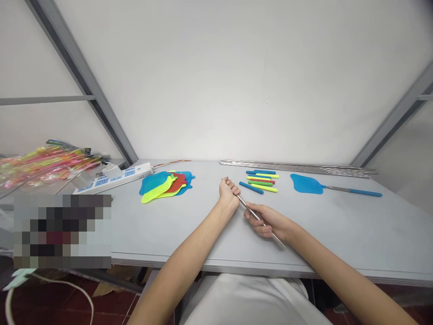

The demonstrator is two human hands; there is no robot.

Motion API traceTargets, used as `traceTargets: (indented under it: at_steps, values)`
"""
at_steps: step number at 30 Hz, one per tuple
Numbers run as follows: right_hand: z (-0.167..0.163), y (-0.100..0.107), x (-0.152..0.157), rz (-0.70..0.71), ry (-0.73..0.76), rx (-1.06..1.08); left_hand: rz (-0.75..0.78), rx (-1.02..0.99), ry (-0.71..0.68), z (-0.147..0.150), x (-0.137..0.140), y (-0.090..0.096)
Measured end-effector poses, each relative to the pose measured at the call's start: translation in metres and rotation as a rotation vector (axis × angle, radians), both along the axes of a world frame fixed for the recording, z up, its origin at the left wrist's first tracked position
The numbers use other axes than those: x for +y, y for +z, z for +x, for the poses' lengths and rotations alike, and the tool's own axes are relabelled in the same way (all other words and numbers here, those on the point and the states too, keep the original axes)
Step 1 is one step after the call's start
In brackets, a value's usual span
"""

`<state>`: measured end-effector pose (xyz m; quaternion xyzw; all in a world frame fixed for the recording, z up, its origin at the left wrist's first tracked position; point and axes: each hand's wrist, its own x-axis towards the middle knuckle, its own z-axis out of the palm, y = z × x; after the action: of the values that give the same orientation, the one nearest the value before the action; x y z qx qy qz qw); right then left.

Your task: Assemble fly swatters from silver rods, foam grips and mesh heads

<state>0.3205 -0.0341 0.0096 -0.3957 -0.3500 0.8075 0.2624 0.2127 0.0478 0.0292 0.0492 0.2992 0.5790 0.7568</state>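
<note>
My left hand [230, 192] is closed in a fist around the far end of a thin metal rod [278, 241]. My right hand [262, 221] wraps the same rod lower down, and its near end sticks out towards me, slanting over the table. Whatever else sits inside the left fist is hidden. Just beyond my hands lie several coloured handle grips [262, 183] in blue, yellow, green and red. To the left is a pile of fly swatter heads [158, 192], blue, yellow and red. On the right lies a blue fly swatter [307, 184] with a metal shaft and blue handle.
Several long metal rods [297, 168] lie along the table's back edge by the wall. A white power strip [117, 177] with plugs sits at the left. Beyond it are plastic-wrapped colourful items [50, 164]. A grey metal frame [111, 122] rises at the left.
</note>
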Motion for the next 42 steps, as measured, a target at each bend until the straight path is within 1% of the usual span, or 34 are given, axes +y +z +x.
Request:
traceTargets:
  at_steps: [8, 25, 31, 42]
  values:
    - [-0.0003, -0.0002, 0.0, 0.011, 0.001, 0.012, -0.017, 0.018, -0.039, -0.0008, 0.001, 0.0006]
    - [-0.0004, 0.0015, -0.001, 0.013, 0.003, -0.002, -0.006, 0.031, -0.044, -0.0009, 0.0003, 0.0016]
    - [-0.0013, 0.0024, -0.0027, 0.053, -0.015, 0.013, 0.007, 0.041, -0.07, -0.0014, -0.0001, 0.0039]
    - [-0.0015, 0.0006, -0.0029, 0.087, -0.012, 0.014, -0.002, 0.064, -0.057, -0.0014, -0.0023, 0.0057]
